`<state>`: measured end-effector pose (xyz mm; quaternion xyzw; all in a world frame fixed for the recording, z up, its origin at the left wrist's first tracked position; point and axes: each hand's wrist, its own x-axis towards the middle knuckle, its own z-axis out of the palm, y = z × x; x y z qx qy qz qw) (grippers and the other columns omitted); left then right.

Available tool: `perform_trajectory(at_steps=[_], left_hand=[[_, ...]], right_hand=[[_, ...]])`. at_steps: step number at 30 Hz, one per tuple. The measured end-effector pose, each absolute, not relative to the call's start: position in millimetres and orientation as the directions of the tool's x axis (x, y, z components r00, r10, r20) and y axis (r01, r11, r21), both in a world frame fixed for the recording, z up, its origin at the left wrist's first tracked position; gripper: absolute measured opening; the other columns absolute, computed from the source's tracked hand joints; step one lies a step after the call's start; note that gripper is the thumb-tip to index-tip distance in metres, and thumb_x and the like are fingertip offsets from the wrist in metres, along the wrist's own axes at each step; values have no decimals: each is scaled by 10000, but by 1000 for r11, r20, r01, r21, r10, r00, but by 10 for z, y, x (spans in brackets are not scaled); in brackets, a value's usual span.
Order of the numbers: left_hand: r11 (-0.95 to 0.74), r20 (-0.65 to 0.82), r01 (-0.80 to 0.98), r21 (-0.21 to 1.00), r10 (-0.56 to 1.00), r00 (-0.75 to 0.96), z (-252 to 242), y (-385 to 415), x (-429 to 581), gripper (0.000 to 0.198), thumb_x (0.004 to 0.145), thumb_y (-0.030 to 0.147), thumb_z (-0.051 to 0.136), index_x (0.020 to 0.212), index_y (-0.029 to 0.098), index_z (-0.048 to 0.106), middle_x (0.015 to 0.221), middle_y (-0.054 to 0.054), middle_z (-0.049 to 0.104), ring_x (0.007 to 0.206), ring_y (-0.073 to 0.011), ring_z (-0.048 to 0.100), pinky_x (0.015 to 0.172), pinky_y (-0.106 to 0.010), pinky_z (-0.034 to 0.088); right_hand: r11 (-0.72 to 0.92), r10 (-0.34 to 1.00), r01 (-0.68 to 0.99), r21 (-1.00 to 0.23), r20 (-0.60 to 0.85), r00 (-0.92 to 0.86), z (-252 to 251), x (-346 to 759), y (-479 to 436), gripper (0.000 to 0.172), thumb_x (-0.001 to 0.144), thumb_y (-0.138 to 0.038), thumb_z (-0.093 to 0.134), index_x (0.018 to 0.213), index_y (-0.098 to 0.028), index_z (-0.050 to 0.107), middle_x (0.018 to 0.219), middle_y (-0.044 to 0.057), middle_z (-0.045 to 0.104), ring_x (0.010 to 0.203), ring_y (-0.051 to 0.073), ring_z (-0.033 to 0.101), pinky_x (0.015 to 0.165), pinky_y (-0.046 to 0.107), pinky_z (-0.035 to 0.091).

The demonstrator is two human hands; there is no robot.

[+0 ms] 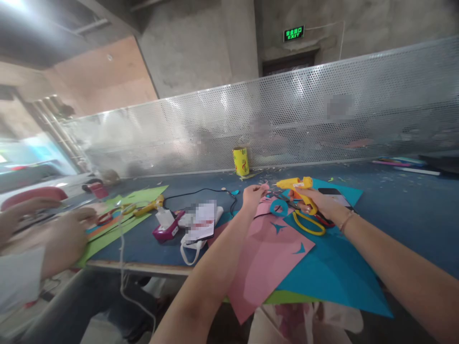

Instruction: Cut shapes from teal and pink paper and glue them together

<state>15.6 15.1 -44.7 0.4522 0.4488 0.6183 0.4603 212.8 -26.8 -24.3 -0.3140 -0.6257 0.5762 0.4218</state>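
My right hand (317,203) is closed around the handle of a yellow glue gun (289,184), whose nozzle points left. Just left of the nozzle, my left hand (254,195) pinches a small pink paper piece (266,187). Beneath my hands lies a pink paper sheet (263,253) with cut-out gaps, on top of a larger blue paper sheet (333,272). A blue paper ring (274,207) rests near my right hand. Scissors (311,231) with a yellow handle lie below the glue gun, their blades partly hidden.
Left of my arm are a phone (201,220) and a purple power socket (168,229) with a plugged-in charger. A yellow can (240,161) stands by the perforated metal screen (201,129). A co-worker's hands (77,217) rest over green paper (143,197) at left.
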Motion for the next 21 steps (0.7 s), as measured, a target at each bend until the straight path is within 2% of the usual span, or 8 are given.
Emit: perform_trajectory(at_steps=[4,9,16,21], left_hand=[[-198,169,-176,964,971,-167,-419,114,159,193,627,280,696,588,137,574,579,-11,604,592,-109,599,637,-239,477],[-210,192,-110,971,968,-159,-414,96,172,170,696,293,629,652,148,551,559,-1,586,514,-108,572,522,-230,451],[-197,185,-65,978,971,-153,-419,138,180,106,609,121,644,590,152,544,484,32,544,470,-78,513,517,-206,432],[-195,181,-99,976,974,-135,-421,129,186,61,629,90,603,623,143,573,509,19,562,480,-82,532,540,-219,453]], right_hand=[[121,878,-105,-987,156,-452,-248,2133,-258,287,764,-451,566,745,-165,571,765,19,592,378,30,343,361,229,248],[118,889,-106,-987,153,-432,-276,2142,-239,263,752,-431,592,771,-170,572,758,9,581,379,28,351,357,227,242],[78,911,-74,-994,102,-400,-331,2161,-170,272,732,-433,619,803,-175,570,737,9,587,367,31,335,334,230,223],[77,912,-64,-995,96,-399,-322,2159,-184,262,736,-432,612,780,-177,568,742,8,589,367,30,340,334,227,215]])
